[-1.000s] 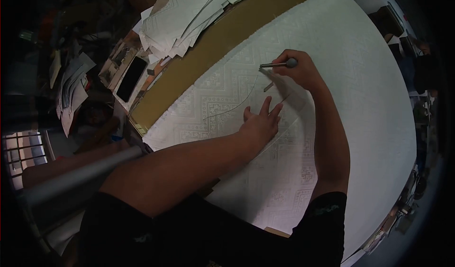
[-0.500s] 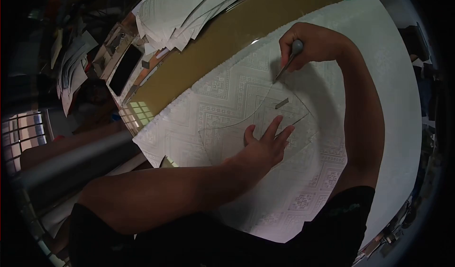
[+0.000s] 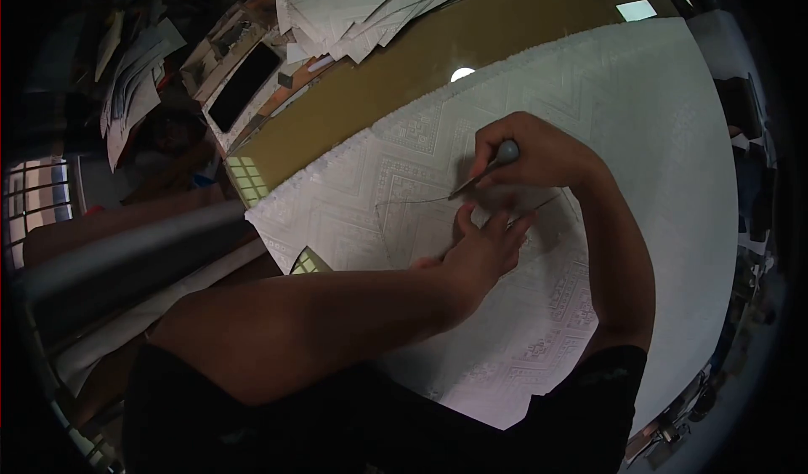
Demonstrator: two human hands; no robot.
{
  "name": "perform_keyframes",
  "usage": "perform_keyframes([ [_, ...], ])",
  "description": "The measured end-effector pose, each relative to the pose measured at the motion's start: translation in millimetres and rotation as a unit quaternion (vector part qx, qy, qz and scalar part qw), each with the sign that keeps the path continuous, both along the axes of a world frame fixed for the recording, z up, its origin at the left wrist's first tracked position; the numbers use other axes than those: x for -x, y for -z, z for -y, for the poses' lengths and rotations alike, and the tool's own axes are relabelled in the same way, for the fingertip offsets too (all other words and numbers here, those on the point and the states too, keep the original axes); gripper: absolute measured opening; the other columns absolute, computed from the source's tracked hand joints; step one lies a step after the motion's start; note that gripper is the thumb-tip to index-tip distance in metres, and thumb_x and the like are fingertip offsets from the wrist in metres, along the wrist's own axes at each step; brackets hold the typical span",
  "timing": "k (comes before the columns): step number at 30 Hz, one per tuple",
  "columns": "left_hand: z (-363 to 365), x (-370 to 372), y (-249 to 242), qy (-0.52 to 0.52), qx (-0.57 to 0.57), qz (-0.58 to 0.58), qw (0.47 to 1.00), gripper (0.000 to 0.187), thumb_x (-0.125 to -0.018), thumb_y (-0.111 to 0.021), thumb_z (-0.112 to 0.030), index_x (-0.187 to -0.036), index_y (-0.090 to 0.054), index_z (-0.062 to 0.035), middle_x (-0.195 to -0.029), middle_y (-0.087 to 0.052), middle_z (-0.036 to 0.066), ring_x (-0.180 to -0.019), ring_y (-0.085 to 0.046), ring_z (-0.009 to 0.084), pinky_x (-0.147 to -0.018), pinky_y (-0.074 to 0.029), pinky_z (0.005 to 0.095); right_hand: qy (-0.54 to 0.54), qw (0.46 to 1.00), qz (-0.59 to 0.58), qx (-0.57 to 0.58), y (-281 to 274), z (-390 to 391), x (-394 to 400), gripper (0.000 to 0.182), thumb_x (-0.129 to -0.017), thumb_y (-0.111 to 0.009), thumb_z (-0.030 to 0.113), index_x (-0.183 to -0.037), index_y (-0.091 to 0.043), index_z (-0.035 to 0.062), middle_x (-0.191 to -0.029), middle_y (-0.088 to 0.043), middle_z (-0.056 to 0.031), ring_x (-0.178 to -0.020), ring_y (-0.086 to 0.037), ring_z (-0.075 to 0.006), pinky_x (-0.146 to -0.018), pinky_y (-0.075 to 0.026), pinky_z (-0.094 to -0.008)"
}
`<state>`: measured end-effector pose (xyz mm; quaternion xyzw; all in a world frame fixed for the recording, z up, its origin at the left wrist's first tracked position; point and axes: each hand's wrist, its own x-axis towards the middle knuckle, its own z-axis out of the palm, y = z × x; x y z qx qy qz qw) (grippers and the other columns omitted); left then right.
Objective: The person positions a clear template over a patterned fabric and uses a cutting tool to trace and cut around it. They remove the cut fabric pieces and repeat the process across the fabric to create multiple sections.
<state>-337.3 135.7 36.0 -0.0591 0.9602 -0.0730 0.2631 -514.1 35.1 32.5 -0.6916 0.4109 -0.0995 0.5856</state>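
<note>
My right hand (image 3: 534, 150) is closed around a slim knife-like tool (image 3: 507, 151) with a rounded grey handle. Its narrow pointed end rests at a thin curved line (image 3: 417, 200) on the white embossed sheet (image 3: 328, 196). Just below, my left hand (image 3: 488, 251) lies on the sheet with its fingers apart, holding nothing. The tool tip is close to my left fingertips, with a small gap between them. Another thin dark line (image 3: 549, 199) shows to the right of the left fingers. My hands cover part of the outlined shape between these lines.
Beyond the sheet's ragged edge runs a shiny olive-brown tabletop (image 3: 337, 108). On it lies a stack of white patterned pieces (image 3: 353, 7). A black phone (image 3: 245, 87) sits by a wooden tray (image 3: 206, 66) at upper left. Long rolls of material (image 3: 143, 242) stand at the left.
My right hand has drawn the tool left and downward along the curve, closer to my left hand. A small grey metal piece on the sheet is now hidden. The view has shifted slightly.
</note>
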Motion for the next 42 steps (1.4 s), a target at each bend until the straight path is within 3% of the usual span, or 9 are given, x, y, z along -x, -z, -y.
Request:
perform_keyframes([
  [6,-26.8,17.9,42.2,0.092,0.181,0.114,0.973,0.137,-0.041,-0.102,-0.025,-0.162,-0.037,-0.0157,-0.174,-0.018,0.011,-0.145,-0.046,0.0386,-0.109,-0.052,0.0462,0.166,0.986,-0.016,0.003,12.4,-48.8,-50.2,0.016,-0.08,-0.085,0.007,-0.092,-0.075,0.0037,-0.086,-0.076,-0.0065,-0.081,-0.07,-0.0162,-0.077,-0.055,-0.0337],
  [9,-16.1,29.0,45.6,0.165,0.15,0.118,0.968,0.114,-0.064,-0.095,-0.033,-0.161,-0.038,-0.0138,-0.171,-0.029,0.007,-0.147,-0.046,0.0344,-0.119,-0.042,0.0419,0.16,0.984,0.041,0.069,25.0,-51.3,-95.8,0.017,-0.081,-0.085,0.008,-0.094,-0.075,0.0039,-0.087,-0.076,-0.0072,-0.08,-0.07,-0.016,-0.075,-0.055,-0.0334],
  [14,-20.2,46.8,147.8,-0.018,0.103,-0.044,0.993,0.053,-0.109,-0.043,-0.035,-0.159,-0.043,-0.0145,-0.171,-0.032,0.009,-0.155,-0.035,0.0326,-0.122,-0.037,0.051,0.169,0.978,0.003,0.125,-14.0,-55.7,-108.6,0.015,-0.085,-0.082,0.006,-0.099,-0.076,0.0053,-0.089,-0.077,-0.0075,-0.082,-0.071,-0.0154,-0.075,-0.056,-0.032],
  [17,6.5,14.5,16.3,-0.125,-0.164,0.018,0.978,0.053,-0.1,-0.059,-0.023,-0.152,-0.052,-0.0125,-0.165,-0.043,0.008,-0.146,-0.047,0.0363,-0.114,-0.046,0.0445,0.335,0.906,0.074,0.25,-39.2,-85.1,-77.2,0.014,-0.094,-0.076,0.006,-0.108,-0.076,0.004,-0.093,-0.078,-0.0073,-0.085,-0.073,-0.016,-0.077,-0.058,-0.0312],
  [24,39.9,-56.7,9.4,-0.091,-0.172,-0.162,0.967,0.083,-0.077,-0.085,-0.026,-0.145,-0.048,0.0038,-0.155,-0.045,0.025,-0.143,-0.047,0.0394,-0.107,-0.051,0.0449,0.69,0.656,0.192,0.237,-14.3,-248.8,-39.9,0.027,-0.102,-0.062,0.002,-0.127,-0.063,-0.007,-0.095,-0.074,-0.0168,-0.08,-0.073,-0.0217,-0.073,-0.06,-0.0337],
  [31,24.9,-110.7,29.5,-0.166,-0.204,-0.251,0.932,0.101,-0.076,-0.09,-0.044,-0.151,-0.043,0.005,-0.159,-0.039,0.028,-0.148,-0.038,0.0446,-0.122,-0.036,0.0472,0.765,0.563,0.262,0.172,40.0,-364.0,-128.0,0.029,-0.101,-0.058,0.0,-0.13,-0.06,-0.0023,-0.105,-0.075,-0.0196,-0.077,-0.074,-0.0218,-0.069,-0.06,-0.033],
  [37,0.4,-104.3,45.2,-0.115,-0.196,-0.292,0.929,0.099,-0.08,-0.084,-0.055,-0.151,-0.046,0.0019,-0.16,-0.035,0.034,-0.15,-0.031,0.0515,-0.126,-0.026,0.0565,0.76,0.637,0.113,0.068,47.9,-363.8,-196.1,0.031,-0.101,-0.063,0.005,-0.132,-0.059,0.0068,-0.118,-0.075,-0.0173,-0.086,-0.076,-0.0267,-0.075,-0.061,-0.0378],
  [39,-19.1,-96.4,38.3,-0.084,-0.196,-0.285,0.935,0.097,-0.081,-0.083,-0.054,-0.151,-0.047,0.0022,-0.159,-0.035,0.035,-0.15,-0.032,0.052,-0.125,-0.027,0.0563,0.673,0.641,-0.205,0.307,58.9,-355.6,-201.0,0.039,-0.096,-0.07,0.006,-0.133,-0.058,0.0077,-0.13,-0.07,-0.0213,-0.109,-0.071,-0.042,-0.094,-0.058,-0.0503],
  [42,-50.3,-90.5,41.8,0.01,-0.257,-0.279,0.925,0.091,-0.082,-0.083,-0.049,-0.147,-0.05,0.0054,-0.153,-0.042,0.035,-0.147,-0.036,0.0526,-0.123,-0.032,0.0542,0.652,0.583,-0.382,0.298,59.0,-349.2,-212.6,0.045,-0.089,-0.076,0.005,-0.131,-0.059,0.0078,-0.14,-0.064,-0.023,-0.13,-0.054,-0.0529,-0.109,-0.046,-0.0573],
])
